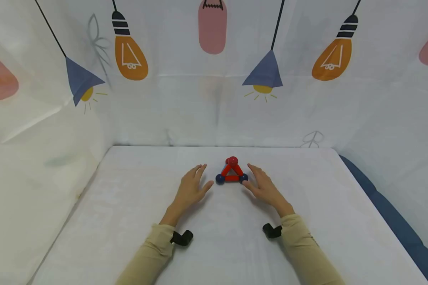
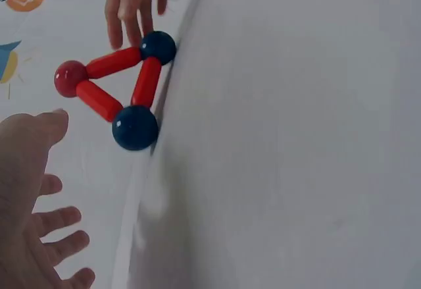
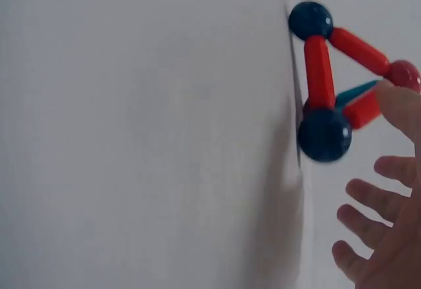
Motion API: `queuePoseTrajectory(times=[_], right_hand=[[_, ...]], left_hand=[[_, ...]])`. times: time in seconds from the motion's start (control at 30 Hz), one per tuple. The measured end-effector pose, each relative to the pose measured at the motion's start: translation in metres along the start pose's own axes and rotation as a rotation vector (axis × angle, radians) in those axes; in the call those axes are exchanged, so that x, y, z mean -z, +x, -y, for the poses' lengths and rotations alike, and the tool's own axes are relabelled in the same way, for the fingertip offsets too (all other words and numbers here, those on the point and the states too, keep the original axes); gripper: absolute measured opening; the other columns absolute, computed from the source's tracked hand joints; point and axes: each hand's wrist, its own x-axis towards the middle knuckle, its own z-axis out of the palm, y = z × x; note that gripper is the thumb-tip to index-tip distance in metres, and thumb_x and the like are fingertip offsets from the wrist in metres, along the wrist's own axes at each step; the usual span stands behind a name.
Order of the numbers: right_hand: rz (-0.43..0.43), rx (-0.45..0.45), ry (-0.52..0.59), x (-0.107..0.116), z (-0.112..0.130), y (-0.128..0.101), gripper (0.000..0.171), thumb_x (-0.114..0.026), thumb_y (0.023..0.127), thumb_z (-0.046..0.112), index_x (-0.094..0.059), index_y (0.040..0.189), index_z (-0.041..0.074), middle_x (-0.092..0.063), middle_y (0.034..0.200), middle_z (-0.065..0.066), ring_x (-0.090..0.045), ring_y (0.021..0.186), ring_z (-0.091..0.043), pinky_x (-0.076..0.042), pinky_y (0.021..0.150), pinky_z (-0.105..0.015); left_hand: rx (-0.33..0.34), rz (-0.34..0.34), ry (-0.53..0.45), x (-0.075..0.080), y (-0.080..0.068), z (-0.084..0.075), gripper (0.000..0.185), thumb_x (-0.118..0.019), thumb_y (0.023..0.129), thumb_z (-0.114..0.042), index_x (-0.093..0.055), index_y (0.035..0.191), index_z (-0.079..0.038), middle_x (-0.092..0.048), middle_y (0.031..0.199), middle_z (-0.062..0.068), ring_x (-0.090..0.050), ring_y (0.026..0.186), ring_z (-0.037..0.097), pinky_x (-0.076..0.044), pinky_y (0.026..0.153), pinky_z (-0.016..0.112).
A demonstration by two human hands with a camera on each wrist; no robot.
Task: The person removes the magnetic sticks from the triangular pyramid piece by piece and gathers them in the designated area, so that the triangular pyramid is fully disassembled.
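Currently: rod-and-ball triangle [image 1: 231, 172] stands on table [image 1: 128, 221], between fingertips. Left hand [image 1: 190, 188] and right hand [image 1: 264, 186] flank it, fingers spread, holding nothing; right fingertips possibly touching blue ball [image 1: 243, 177]. Best handled from both sides evenly, gently.

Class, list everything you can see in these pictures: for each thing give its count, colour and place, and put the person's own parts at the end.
Stick-and-ball model: one, a triangle, mid-table between the hands.
Balls: three seen; two dark blue at the base corners, one red at the top.
Red sticks: three, joining the balls.
Teal stick: one, partly hidden behind the red ones.
Table cover: one, white.
Backdrop: one, white with printed orange bulbs, blue lamps and pink shapes, behind and beside the table.
Wrist straps: two, black, at the cuffs.
Sleeves: two, beige.
Left hand: open, left of the model, apart from it.
Right hand: open, fingers beside the right blue ball.
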Motion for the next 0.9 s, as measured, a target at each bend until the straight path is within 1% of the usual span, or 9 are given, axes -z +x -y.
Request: queuePoseTrajectory(times=[0.07,0.13,0.23,0.37,0.5,0.6,0.7,0.8,0.9], right_hand=[[-0.005,0.006,0.07,-0.007,0.002,0.004,0.07,-0.051,0.094,0.047,-0.023,0.149,0.014,-0.032,0.152,-0.012,-0.028,0.141,-0.033,-0.024,0.112,-0.056],[-0.027,0.01,0.125,-0.014,0.005,0.008,0.066,-0.052,0.094,0.043,-0.027,0.148,0.014,-0.035,0.15,-0.011,-0.031,0.14,-0.031,-0.026,0.112,-0.054],[-0.08,0.027,0.17,-0.024,0.011,0.014,0.061,-0.055,0.095,0.037,-0.031,0.146,0.011,-0.042,0.145,-0.013,-0.038,0.135,-0.032,-0.03,0.11,-0.054],[-0.158,0.043,0.21,-0.031,0.02,0.021,0.054,-0.056,0.095,0.029,-0.04,0.14,0.006,-0.051,0.134,-0.017,-0.048,0.125,-0.033,-0.036,0.106,-0.054],[-0.185,0.044,0.264,-0.035,0.025,0.025,0.041,-0.056,0.095,0.026,-0.05,0.13,0.006,-0.06,0.119,-0.015,-0.054,0.113,-0.03,-0.042,0.1,-0.052],[-0.159,0.062,0.3,-0.037,0.025,0.027,0.034,-0.055,0.096,0.025,-0.054,0.125,0.008,-0.063,0.112,-0.011,-0.057,0.108,-0.026,-0.044,0.099,-0.051],[-0.122,0.099,0.312,-0.037,0.023,0.027,0.031,-0.055,0.096,0.026,-0.054,0.123,0.01,-0.064,0.112,-0.009,-0.059,0.108,-0.024,-0.044,0.099,-0.051],[-0.099,0.164,0.3,-0.038,0.022,0.028,0.031,-0.054,0.096,0.025,-0.054,0.123,0.011,-0.064,0.115,-0.009,-0.059,0.109,-0.024,-0.046,0.097,-0.049],[-0.098,0.209,0.286,-0.036,0.027,0.027,0.029,-0.055,0.095,0.02,-0.054,0.122,0.008,-0.064,0.116,-0.01,-0.06,0.109,-0.024,-0.049,0.093,-0.045]], left_hand=[[-0.016,-0.014,-0.07,-0.005,0.003,-0.005,0.063,-0.057,0.092,-0.04,-0.038,0.143,-0.01,-0.046,0.141,0.017,-0.046,0.128,0.034,-0.039,0.102,0.054],[-0.011,-0.002,-0.135,-0.01,0.007,-0.011,0.061,-0.057,0.092,-0.038,-0.037,0.144,-0.012,-0.045,0.141,0.015,-0.046,0.129,0.033,-0.041,0.101,0.052],[-0.01,0.0,-0.202,-0.016,0.012,-0.02,0.059,-0.056,0.093,-0.036,-0.037,0.144,-0.014,-0.045,0.14,0.014,-0.047,0.127,0.031,-0.044,0.099,0.05],[-0.021,-0.04,-0.307,-0.02,0.02,-0.03,0.061,-0.057,0.094,-0.03,-0.032,0.147,-0.013,-0.042,0.143,0.012,-0.051,0.123,0.032,-0.047,0.096,0.047],[-0.03,-0.077,-0.409,-0.024,0.027,-0.038,0.065,-0.057,0.094,-0.024,-0.025,0.149,-0.012,-0.036,0.15,0.01,-0.05,0.124,0.034,-0.047,0.097,0.046],[-0.031,-0.073,-0.41,-0.025,0.03,-0.044,0.062,-0.057,0.094,-0.024,-0.028,0.149,-0.016,-0.035,0.151,0.008,-0.044,0.131,0.031,-0.044,0.102,0.046],[-0.041,-0.072,-0.371,-0.026,0.031,-0.048,0.056,-0.057,0.094,-0.024,-0.036,0.146,-0.02,-0.039,0.148,0.008,-0.044,0.132,0.03,-0.042,0.102,0.05],[-0.066,-0.108,-0.33,-0.028,0.031,-0.048,0.051,-0.058,0.094,-0.024,-0.042,0.143,-0.023,-0.046,0.143,0.006,-0.049,0.125,0.03,-0.045,0.097,0.051],[-0.102,-0.151,-0.301,-0.032,0.032,-0.049,0.047,-0.06,0.092,-0.021,-0.049,0.138,-0.024,-0.051,0.139,0.002,-0.054,0.116,0.027,-0.047,0.092,0.047]])
